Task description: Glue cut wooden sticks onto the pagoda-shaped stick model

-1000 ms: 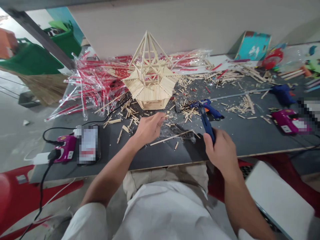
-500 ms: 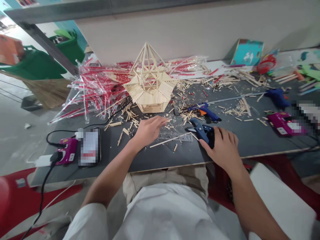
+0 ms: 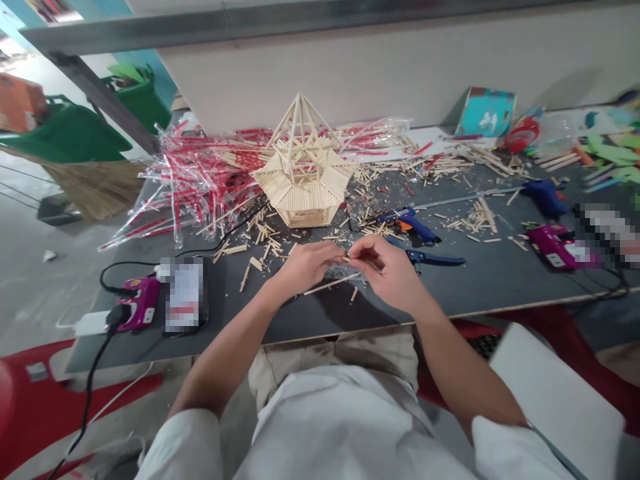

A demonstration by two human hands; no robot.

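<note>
My left hand (image 3: 307, 265) and my right hand (image 3: 393, 275) meet above the table's front half, fingertips pinched together. A small piece of wooden stick (image 3: 347, 258) shows between them; the fingers hide most of it. Just below lies a longer thin stick (image 3: 333, 285), on or beside a clear ruler (image 3: 337, 272) that is partly covered. The blue-handled cutter (image 3: 435, 259) rests on the table beyond my right hand, its head partly hidden. Behind my hands stands a lantern-like model made of sticks (image 3: 305, 197), with a pointed open frame on top.
Blue glue guns (image 3: 413, 223) (image 3: 545, 197) lie to the right among stick offcuts. Red-and-clear plastic wrappers (image 3: 195, 173) heap at the back left. A phone (image 3: 186, 293) and a purple power adapter (image 3: 140, 303) with cables sit at left. Another purple adapter (image 3: 560, 247) is at right.
My right hand has let go of the cutter, leaving it on the table, and has moved left to meet my left hand at the small stick piece.
</note>
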